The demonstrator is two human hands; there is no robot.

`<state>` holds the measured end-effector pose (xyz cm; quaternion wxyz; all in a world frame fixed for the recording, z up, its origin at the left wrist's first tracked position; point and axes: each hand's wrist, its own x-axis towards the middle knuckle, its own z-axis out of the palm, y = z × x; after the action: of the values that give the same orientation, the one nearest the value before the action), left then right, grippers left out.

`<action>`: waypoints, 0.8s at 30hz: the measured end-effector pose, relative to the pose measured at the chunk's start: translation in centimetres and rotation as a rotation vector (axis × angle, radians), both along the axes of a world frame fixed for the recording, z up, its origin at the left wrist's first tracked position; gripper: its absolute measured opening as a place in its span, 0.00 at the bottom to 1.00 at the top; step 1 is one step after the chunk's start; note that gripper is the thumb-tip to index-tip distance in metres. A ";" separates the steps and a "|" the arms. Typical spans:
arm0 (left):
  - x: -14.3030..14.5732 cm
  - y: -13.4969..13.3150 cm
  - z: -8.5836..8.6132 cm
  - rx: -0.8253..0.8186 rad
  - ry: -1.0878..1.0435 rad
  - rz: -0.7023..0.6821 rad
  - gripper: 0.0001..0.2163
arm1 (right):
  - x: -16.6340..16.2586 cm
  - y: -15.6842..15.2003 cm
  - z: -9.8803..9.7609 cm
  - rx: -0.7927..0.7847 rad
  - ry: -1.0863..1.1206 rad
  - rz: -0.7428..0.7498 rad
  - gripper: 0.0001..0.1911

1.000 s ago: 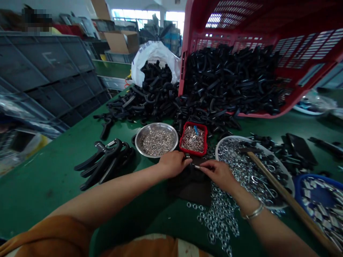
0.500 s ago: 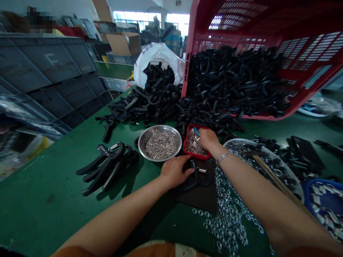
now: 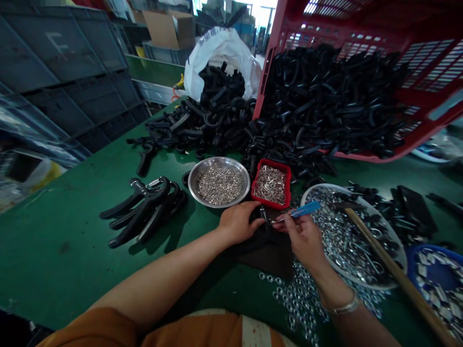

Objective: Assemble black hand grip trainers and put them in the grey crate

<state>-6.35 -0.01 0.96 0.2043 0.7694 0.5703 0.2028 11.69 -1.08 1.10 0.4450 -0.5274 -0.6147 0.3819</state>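
Note:
My left hand (image 3: 239, 222) has its thumb and fingers closed round the top of a black hand-grip exerciser (image 3: 263, 212), which lies on a dark mat (image 3: 265, 262). Shiny metal shows at its joint. My right hand (image 3: 306, 241) pinches a slim tool with a blue handle (image 3: 306, 209); its thin tip meets the exerciser's metal part, and I cannot make out its exact kind. Just behind my hands stand a red box of small metal pins (image 3: 288, 190) and a steel bowl of tiny metal parts (image 3: 193, 185).
Finished-looking black hand grips (image 3: 144, 207) with a spring lie at left. A hammer (image 3: 383, 253) rests across a white tray of metal parts (image 3: 401, 250). Loose nuts (image 3: 302, 299) are scattered in front. Behind, black handles (image 3: 217, 125) spill from a red basket (image 3: 392, 153) and a white sack (image 3: 195, 72).
My right hand has left the red box and come forward to the exerciser with the blue-handled tool. My left hand stays on the exerciser. The camera view has tilted down a little.

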 end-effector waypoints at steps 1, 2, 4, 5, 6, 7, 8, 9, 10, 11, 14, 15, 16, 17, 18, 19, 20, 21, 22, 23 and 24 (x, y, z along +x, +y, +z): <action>0.0 0.0 0.0 -0.001 0.004 -0.004 0.21 | -0.1 -0.4 -0.5 0.016 0.002 -0.017 0.12; 0.0 0.0 0.0 -0.002 0.008 -0.016 0.21 | -0.1 -0.7 -0.9 0.034 0.013 -0.029 0.11; -0.2 0.1 0.1 -0.007 0.009 -0.057 0.21 | -0.2 -0.9 -1.2 0.059 0.027 -0.040 0.10; -0.3 0.2 0.2 -0.013 0.008 -0.078 0.20 | -0.3 -0.9 -1.3 0.065 0.023 -0.043 0.09; -0.4 0.2 0.2 -0.019 0.006 -0.095 0.20 | -0.4 -0.9 -1.3 0.069 0.017 -0.050 0.09; -0.5 0.3 0.3 -0.025 0.004 -0.106 0.20 | -0.5 -1.0 -1.3 0.066 0.013 -0.055 0.10; -0.6 0.3 0.4 -0.032 0.005 -0.109 0.21 | -0.6 -1.1 -1.2 0.056 0.018 -0.057 0.10; -0.7 0.3 0.4 -0.041 0.010 -0.103 0.21 | -0.8 -1.2 -1.2 0.045 0.035 -0.062 0.10; -0.7 0.3 0.5 -0.050 0.018 -0.091 0.21 | -0.9 -1.3 -1.1 0.033 0.062 -0.067 0.10; -0.7 0.3 0.5 -0.059 0.025 -0.080 0.21 | -1.0 -1.4 -1.1 0.023 0.091 -0.080 0.11; -0.8 0.3 0.5 -0.067 0.032 -0.059 0.22 | -1.2 -1.5 -0.9 -0.005 0.135 -0.118 0.11; -0.8 0.3 0.5 -0.065 0.027 -0.055 0.22 | -1.3 -1.5 -0.8 -0.017 0.134 -0.117 0.11; -0.8 0.3 0.4 -0.065 0.019 -0.052 0.22 | -1.3 -1.5 -0.7 -0.027 0.130 -0.110 0.11; -0.8 0.3 0.3 -0.066 0.011 -0.047 0.22 | -1.3 -1.4 -0.7 -0.031 0.123 -0.101 0.11; -0.9 0.3 0.3 -0.069 0.004 -0.042 0.22 | -1.3 -1.4 -0.6 -0.028 0.114 -0.093 0.11; -0.9 0.3 0.2 -0.072 -0.002 -0.038 0.22 | -1.3 -1.4 -0.6 -0.019 0.105 -0.089 0.10; -0.9 0.3 0.1 -0.074 -0.007 -0.034 0.22 | -1.3 -1.4 -0.6 -0.006 0.094 -0.091 0.10; -0.9 0.4 0.1 -0.077 -0.011 -0.032 0.22 | -1.3 -1.5 -0.7 0.007 0.082 -0.097 0.09; -0.9 0.4 0.1 -0.079 -0.014 -0.032 0.22 | -1.4 -1.5 -0.8 0.018 0.067 -0.101 0.09; -1.0 0.4 0.0 -0.079 -0.018 -0.033 0.22 | -1.4 -1.6 -0.9 0.033 0.051 -0.108 0.09; -1.0 0.4 0.0 -0.080 -0.022 -0.035 0.22 | -1.5 -1.7 -1.0 0.053 0.029 -0.116 0.09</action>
<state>-7.33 0.38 0.96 0.2447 0.7682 0.5619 0.1848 10.17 -2.79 0.11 0.4889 -0.5446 -0.5866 0.3469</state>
